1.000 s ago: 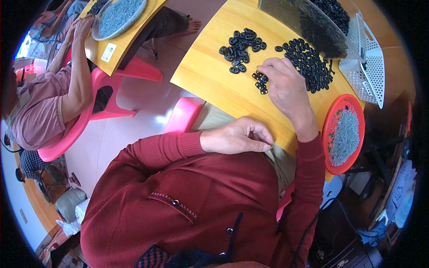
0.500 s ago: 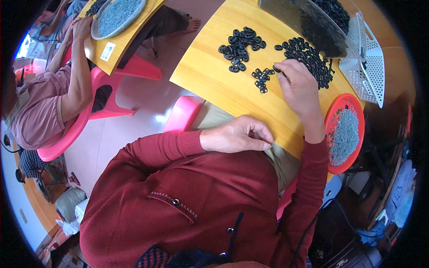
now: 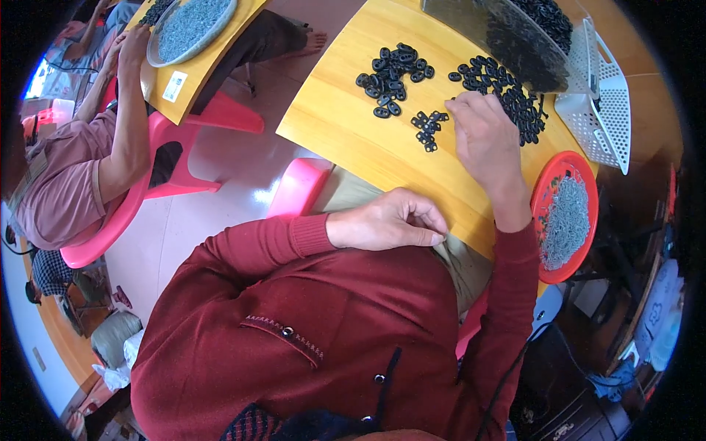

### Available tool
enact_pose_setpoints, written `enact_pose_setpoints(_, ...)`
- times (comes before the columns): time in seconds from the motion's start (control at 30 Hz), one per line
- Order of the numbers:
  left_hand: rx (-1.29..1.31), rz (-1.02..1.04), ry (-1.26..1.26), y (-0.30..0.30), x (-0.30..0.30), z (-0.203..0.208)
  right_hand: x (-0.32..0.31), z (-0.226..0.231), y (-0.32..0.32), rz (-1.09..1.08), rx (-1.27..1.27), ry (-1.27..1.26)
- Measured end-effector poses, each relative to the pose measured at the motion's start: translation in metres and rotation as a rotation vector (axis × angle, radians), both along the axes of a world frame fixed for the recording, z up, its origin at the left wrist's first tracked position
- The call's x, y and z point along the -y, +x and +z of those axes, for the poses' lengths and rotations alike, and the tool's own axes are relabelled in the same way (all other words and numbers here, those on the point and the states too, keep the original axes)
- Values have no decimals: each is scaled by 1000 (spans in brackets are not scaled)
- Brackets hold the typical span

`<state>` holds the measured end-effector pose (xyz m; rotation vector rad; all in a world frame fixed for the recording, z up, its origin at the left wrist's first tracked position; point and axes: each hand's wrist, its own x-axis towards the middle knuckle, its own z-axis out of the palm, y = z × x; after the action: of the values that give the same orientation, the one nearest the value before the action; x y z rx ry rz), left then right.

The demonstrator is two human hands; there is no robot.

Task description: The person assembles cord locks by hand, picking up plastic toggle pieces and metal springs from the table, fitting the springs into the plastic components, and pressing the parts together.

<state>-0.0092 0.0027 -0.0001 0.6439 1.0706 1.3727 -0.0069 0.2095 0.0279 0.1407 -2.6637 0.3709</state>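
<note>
My right hand [image 3: 485, 140] is over the yellow table, thumb and fingers pinched together, a dark bit of a small black piece [image 3: 452, 100] showing at the tips. Just below and left of it lies a little cluster of small black pieces [image 3: 426, 128]. Beyond the fingers spreads a larger pile of black oval pieces with holes [image 3: 523, 110], and a second group of black oval pieces [image 3: 386, 77] lies farther left. By the near table edge, my left hand [image 3: 393, 219] rests before my body with curled fingers and the thumb against them; whatever they hold is hidden.
A red bowl of small silvery metal parts [image 3: 566, 220] stands at the right table edge. Beyond are a white perforated basket [image 3: 599, 125] and a translucent bin [image 3: 507, 40] with black pieces. At left, another person [image 3: 73, 176] sits on a pink chair at a second table [image 3: 176, 99].
My right hand has shifted slightly up and left, its fingertips lifting away from beside the small cluster. My left hand keeps its curled pose.
</note>
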Motion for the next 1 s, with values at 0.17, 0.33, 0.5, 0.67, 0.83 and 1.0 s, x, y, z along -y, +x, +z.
enact_pose_setpoints(0.17,12,35,20,0,0,1,8,-4,0,41,81,23)
enact_pose_setpoints(0.33,18,-32,-18,-2,1,0,15,-1,6,65,140,20)
enact_pose_setpoints(0.5,-8,-38,-15,-3,1,0,18,3,6,80,203,-81)
enact_pose_setpoints(0.67,-15,-42,-18,-3,1,1,11,6,-19,46,63,-33)
enact_pose_setpoints(0.83,-1,-36,-21,-2,1,-1,4,-1,-44,84,-36,75)
enact_pose_setpoints(1.0,-1,-37,-30,-4,2,4,1,2,-46,56,66,27)
